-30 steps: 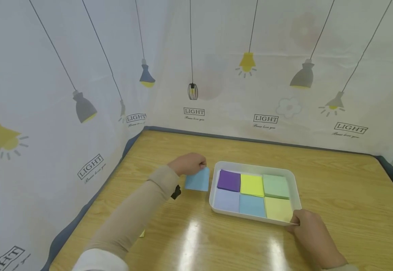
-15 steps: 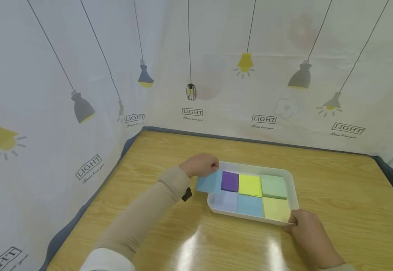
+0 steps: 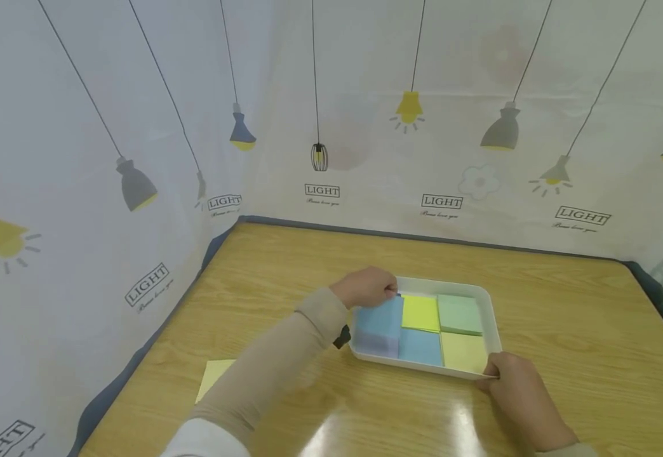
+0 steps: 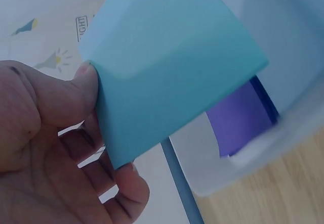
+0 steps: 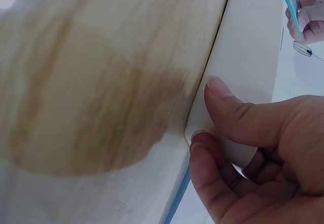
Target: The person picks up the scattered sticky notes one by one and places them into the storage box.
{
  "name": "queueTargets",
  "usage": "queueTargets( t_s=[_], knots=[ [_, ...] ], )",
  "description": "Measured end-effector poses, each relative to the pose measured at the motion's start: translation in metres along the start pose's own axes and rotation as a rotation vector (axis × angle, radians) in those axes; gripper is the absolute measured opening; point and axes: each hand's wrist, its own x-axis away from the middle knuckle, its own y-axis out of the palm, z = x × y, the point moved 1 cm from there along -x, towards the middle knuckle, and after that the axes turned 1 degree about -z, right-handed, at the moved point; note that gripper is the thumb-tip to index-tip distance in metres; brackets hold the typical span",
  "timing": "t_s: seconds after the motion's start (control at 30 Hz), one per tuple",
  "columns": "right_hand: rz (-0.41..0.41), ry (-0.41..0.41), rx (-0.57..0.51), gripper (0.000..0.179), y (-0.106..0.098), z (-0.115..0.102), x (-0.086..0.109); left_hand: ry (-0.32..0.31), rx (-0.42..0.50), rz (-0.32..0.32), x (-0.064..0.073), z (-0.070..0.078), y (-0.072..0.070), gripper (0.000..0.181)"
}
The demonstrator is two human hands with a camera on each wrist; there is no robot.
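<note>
My left hand [image 3: 366, 287] pinches a light blue sticky note [image 4: 172, 57] by its edge, above the left part of a white tray [image 3: 490, 317]. In the tray lie square stacks of notes: bright yellow [image 3: 420, 313], pale green [image 3: 460, 314], blue [image 3: 420, 347], pale yellow [image 3: 464, 354] and lavender [image 3: 381, 345]. The held note covers part of the lavender stack and nearly all of the purple stack [image 4: 240, 118], which shows in the left wrist view. With thumb and fingers, my right hand [image 3: 520, 387] grips the tray's near right corner.
A pale yellow paper [image 3: 214, 374] lies on the wooden table [image 3: 594, 355] at the left, partly hidden by the left sleeve [image 3: 274, 362]. A backdrop cloth [image 3: 377, 209] printed with lamps stands along the table's back and left edges.
My left hand has carried the blue sticky note rightward, from beside the tray to over its left part. The right hand keeps its grip on the corner. More of the pale yellow paper shows.
</note>
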Motion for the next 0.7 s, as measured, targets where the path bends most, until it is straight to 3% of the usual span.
queueTargets(
  t_s=[0.3,0.53,0.7],
  knots=[
    [0.004,-0.009,-0.004,0.025,-0.001,-0.001,0.001,0.015,-0.010,-0.039,-0.010,0.022,0.006,0.021],
    [-0.013,0.002,-0.002,0.024,-0.002,-0.002,-0.001,0.027,0.043,-0.051,-0.013,0.033,0.006,0.026],
    [-0.018,0.007,0.001,0.025,-0.002,-0.002,-0.001,0.016,0.041,-0.064,-0.019,0.042,0.015,0.021]
  ],
)
